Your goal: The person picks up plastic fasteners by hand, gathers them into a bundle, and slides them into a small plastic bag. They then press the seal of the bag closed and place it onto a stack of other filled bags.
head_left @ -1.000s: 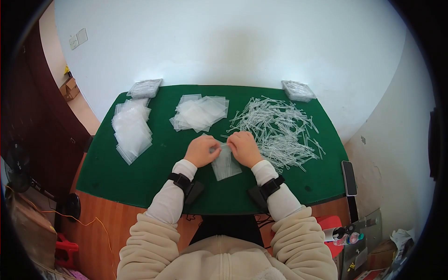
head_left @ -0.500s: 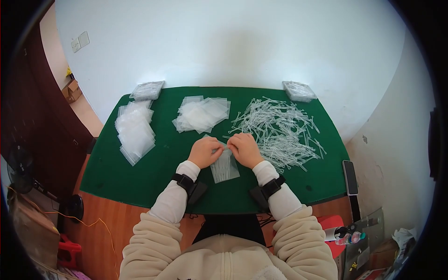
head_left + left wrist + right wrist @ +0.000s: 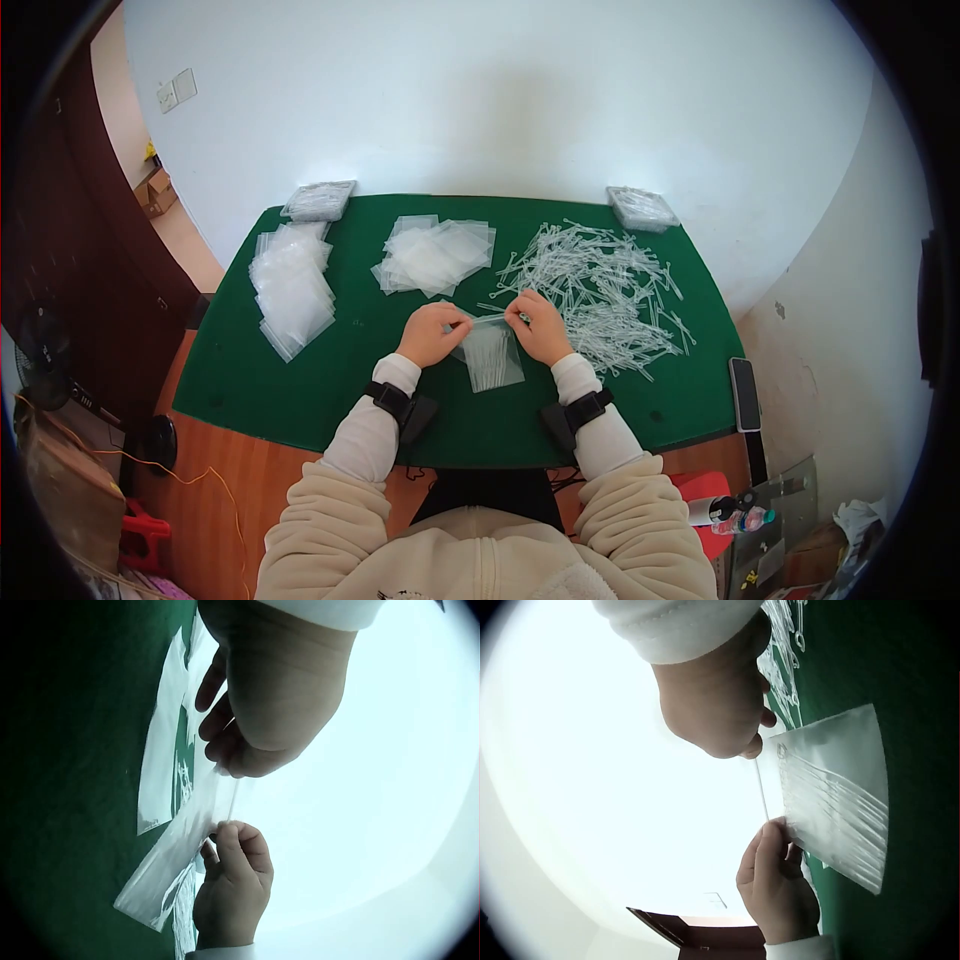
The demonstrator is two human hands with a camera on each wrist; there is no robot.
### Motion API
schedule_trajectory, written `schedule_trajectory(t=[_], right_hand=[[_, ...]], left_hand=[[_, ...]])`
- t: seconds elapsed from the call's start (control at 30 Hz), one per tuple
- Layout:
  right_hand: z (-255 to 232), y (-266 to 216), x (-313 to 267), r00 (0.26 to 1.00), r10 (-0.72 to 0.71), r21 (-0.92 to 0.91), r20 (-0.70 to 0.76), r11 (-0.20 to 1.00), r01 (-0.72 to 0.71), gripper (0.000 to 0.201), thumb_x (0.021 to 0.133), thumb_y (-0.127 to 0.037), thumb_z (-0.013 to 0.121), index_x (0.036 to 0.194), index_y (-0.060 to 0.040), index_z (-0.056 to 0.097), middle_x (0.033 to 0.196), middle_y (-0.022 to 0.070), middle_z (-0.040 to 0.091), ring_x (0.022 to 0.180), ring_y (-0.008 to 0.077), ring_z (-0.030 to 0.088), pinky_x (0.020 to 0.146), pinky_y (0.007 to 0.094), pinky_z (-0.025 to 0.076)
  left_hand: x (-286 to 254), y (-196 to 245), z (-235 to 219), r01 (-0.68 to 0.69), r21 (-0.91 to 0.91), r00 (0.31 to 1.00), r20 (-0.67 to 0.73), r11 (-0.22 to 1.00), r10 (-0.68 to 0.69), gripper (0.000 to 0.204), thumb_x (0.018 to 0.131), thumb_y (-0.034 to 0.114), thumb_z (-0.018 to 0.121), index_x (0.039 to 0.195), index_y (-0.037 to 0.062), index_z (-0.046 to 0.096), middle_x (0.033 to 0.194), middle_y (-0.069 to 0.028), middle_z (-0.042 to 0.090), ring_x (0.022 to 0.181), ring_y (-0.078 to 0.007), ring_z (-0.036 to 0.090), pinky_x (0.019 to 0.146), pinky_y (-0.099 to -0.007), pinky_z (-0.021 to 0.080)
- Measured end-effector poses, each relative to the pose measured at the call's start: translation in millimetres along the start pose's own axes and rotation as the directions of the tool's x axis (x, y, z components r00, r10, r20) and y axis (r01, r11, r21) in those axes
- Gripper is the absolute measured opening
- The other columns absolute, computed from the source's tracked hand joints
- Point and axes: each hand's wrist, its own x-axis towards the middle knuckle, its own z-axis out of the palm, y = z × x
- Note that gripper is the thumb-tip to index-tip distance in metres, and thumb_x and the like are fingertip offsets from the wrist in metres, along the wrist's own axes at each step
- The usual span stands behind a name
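A green-topped table (image 3: 300,390) stands against a white wall (image 3: 500,90), its near edge showing a strip of brown wood, with the person seated at the middle of that edge. Near the middle of the table, a little toward the near edge, both hands hold up a small clear bag (image 3: 488,352) with thin clear sticks inside; its lower end rests on the green cloth. The left hand (image 3: 432,333) pinches the bag's top edge at one corner, fingers (image 3: 225,746) curled on the plastic, and the right hand (image 3: 540,325) pinches the same top edge at the other corner, its thumb and fingers (image 3: 756,744) closed on the strip. Toward the right edge of the table lies a wide loose heap of clear sticks (image 3: 600,285), reaching to just beside the right hand. At the middle of the far edge lies a loose pile of empty clear bags (image 3: 435,255), and along the left edge a second stack of bags (image 3: 290,288). A small flat packet (image 3: 318,200) sits at the far left corner and another packet (image 3: 642,207) at the far right corner. A dark phone (image 3: 744,393) lies at the right edge near the near corner. Left of the table is a dark brown door (image 3: 70,260), and a light switch (image 3: 175,91) on the wall
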Motion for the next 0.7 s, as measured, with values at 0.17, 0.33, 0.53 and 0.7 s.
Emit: schedule_trajectory(t=[0.17, 0.33, 0.53, 0.7], right_hand=[[4, 16, 0, 0.999, -0.006, 0.068, -0.047, 0.998, 0.009, 0.004, 0.076, -0.007, 0.056, 0.077, -0.0033, 0.056, 0.072, 0.0107, 0.053, 0.065, 0.0260, 0.054, 0.061, 0.0327, 0.043], [19, 27, -2, 0.951, 0.307, 0.376, -0.040, 0.886, -0.270, 0.009, 0.087, -0.009, 0.049, 0.079, -0.0033, 0.050, 0.064, -0.0019, 0.046, 0.059, 0.0061, 0.045, 0.054, 0.0195, 0.036], [14, 32, -4, 0.898, 0.430, 0.474, -0.092, 0.812, -0.340, 0.011, 0.085, -0.014, 0.050, 0.082, -0.0031, 0.053, 0.070, 0.0027, 0.052, 0.066, 0.0110, 0.049, 0.060, 0.0261, 0.041], [13, 9, -2, 0.868, 0.434, 0.601, 0.243, 0.635, -0.485, 0.013, 0.090, -0.014, 0.046, 0.080, -0.0059, 0.049, 0.066, -0.0063, 0.044, 0.057, 0.0018, 0.037, 0.052, 0.0171, 0.031]], left_hand=[[-3, -9, 7, 0.051, -0.162, 0.998, -0.016, 0.985, -0.054, 0.012, 0.074, 0.014, 0.062, 0.074, 0.0022, 0.064, 0.068, -0.0073, 0.060, 0.061, -0.0207, 0.056, 0.053, -0.0282, 0.044], [1, -3, 13, 0.054, -0.280, 0.998, -0.016, 0.958, -0.060, 0.011, 0.074, 0.012, 0.062, 0.075, 0.0010, 0.064, 0.066, -0.0062, 0.059, 0.059, -0.0169, 0.055, 0.054, -0.0258, 0.043], [0, -6, 11, 0.055, -0.343, 0.984, -0.140, 0.938, -0.108, 0.008, 0.072, 0.006, 0.062, 0.079, 0.0023, 0.065, 0.074, -0.0058, 0.060, 0.064, -0.0156, 0.056, 0.058, -0.0240, 0.043], [3, 14, 14, 0.101, -0.415, 0.966, -0.179, 0.904, -0.189, 0.015, 0.071, 0.002, 0.061, 0.085, 0.0041, 0.065, 0.088, -0.0067, 0.059, 0.076, -0.0186, 0.057, 0.066, -0.0255, 0.044]])
